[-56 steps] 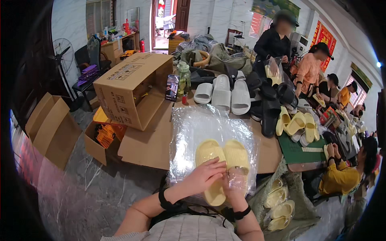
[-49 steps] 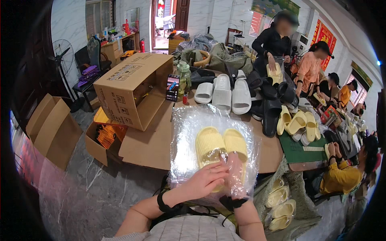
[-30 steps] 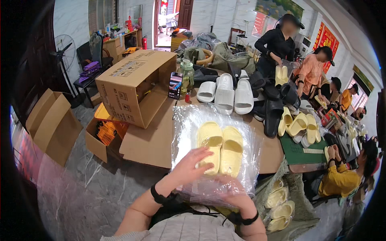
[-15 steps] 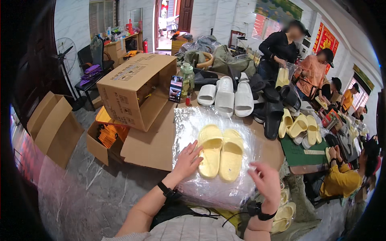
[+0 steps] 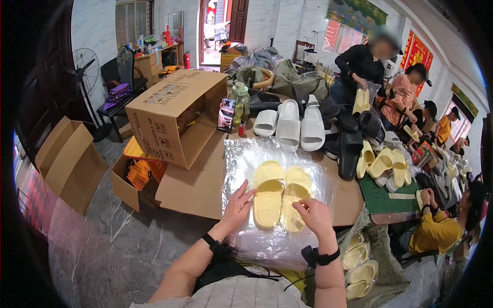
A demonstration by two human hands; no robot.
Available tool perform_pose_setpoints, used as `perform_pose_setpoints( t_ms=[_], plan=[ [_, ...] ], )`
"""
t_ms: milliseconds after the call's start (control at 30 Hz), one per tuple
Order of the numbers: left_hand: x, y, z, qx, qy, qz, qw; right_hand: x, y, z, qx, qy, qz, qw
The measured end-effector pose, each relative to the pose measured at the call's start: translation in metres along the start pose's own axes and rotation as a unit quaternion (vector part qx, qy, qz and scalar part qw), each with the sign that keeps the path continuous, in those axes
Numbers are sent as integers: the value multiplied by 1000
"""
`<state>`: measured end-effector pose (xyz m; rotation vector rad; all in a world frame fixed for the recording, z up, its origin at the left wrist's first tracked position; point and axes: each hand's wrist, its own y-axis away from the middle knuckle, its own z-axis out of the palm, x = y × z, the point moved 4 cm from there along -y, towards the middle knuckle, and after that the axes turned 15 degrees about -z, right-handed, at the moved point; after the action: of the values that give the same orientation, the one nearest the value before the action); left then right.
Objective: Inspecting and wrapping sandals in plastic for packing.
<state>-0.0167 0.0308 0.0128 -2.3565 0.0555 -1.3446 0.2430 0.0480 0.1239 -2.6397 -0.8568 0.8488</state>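
Brings right hand (image 5: 302,209) with bunched fingers, pinch unclear, from four o'clock over yellow slippers (image 5: 268,208) on desk (image 5: 346,208), keeping left hand (image 5: 238,209) spread at nine, with clear bag (image 5: 244,167) apparently filled.

Piled slippers (image 5: 288,129), cardboard boxes (image 5: 149,131) and several people (image 5: 436,228) at work mark this as a workshop.

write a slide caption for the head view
Left hand beside and right hand over two yellow slippers amid clear plastic, white slippers behind.
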Motion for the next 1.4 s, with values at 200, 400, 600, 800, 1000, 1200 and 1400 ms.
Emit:
perform_pose_setpoints(
  t_ms=[200, 400, 600, 800, 1000, 1200, 1400],
  plan=[
    [6, -1, -3, -7, -6, 6, 1000, 17, -26, 47, -51, 140, 75, 986],
    [4, -2, -1, -12, -26, 10, 1000, 31, -39, 76, 62, 150, 36, 986],
    [4, -2, 2, -17, -56, 8, 998, 27, -51, 87, 47, 159, 63, 984],
    [-3, 0, 2, -16, -80, 16, 997, 20, -65, 86, 20, 175, 70, 982],
    [8, 0, 8, -26, -151, 10, 988, 42, -74, 99, 43, 163, 67, 983],
    [6, 2, 8, 7, -132, -15, 991, 44, -54, 92, 100, 115, 42, 987],
    [12, 4, 8, -36, -174, -24, 984, 60, 5, 53, 137, 73, 105, 982]
  ],
)
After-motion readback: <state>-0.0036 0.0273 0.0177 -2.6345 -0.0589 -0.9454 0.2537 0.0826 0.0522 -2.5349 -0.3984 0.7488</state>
